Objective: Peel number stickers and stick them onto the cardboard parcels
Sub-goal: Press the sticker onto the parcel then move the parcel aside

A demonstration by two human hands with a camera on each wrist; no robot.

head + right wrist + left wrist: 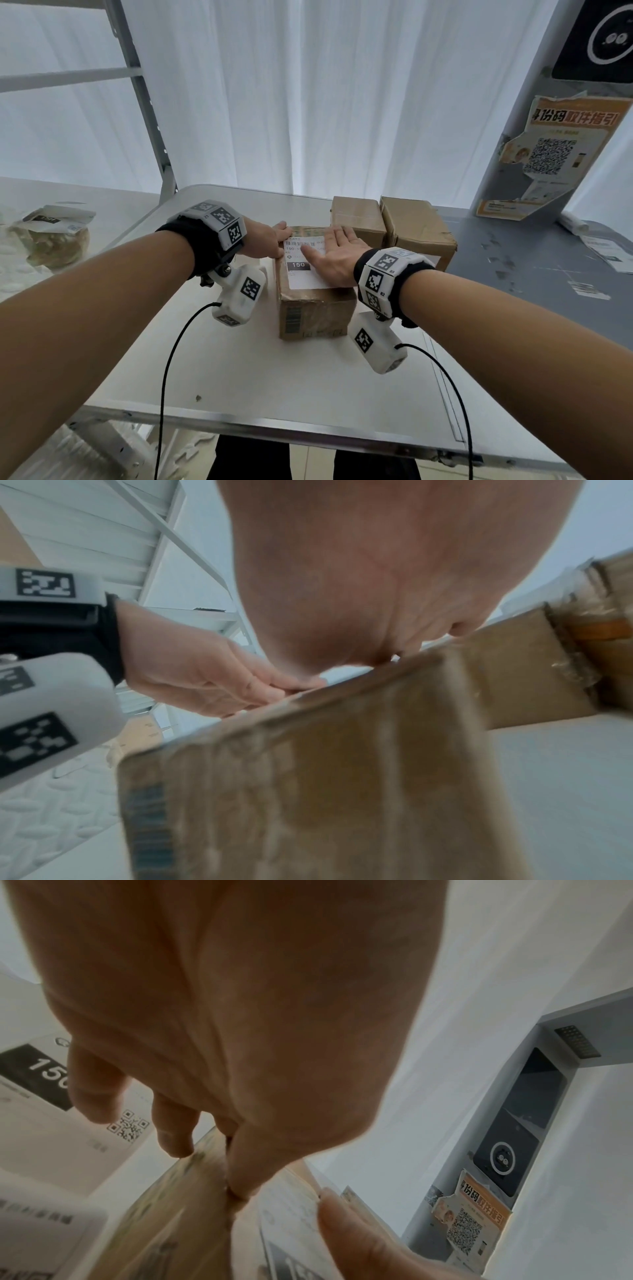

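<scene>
A brown cardboard parcel [317, 310] stands in the middle of the white table [274, 377]. On its top lies a white label [301, 272] with barcodes and a black patch reading 150. My right hand [335, 253] lies flat on the label's right half, fingers straight and pointing away from me. My left hand [272, 238] rests on the parcel's top left edge with its fingers laid along the label's corner. In the right wrist view the left hand [219, 680] touches the top edge of the parcel [308, 791]. The left wrist view shows the 150 label [37, 1074] under the fingers.
Two more cardboard parcels [358, 217] [418, 231] stand side by side just behind. A grey stand with an orange QR poster [551, 150] rises at the right. A labelled bag [51, 236] sits far left beside a metal shelf frame [150, 113].
</scene>
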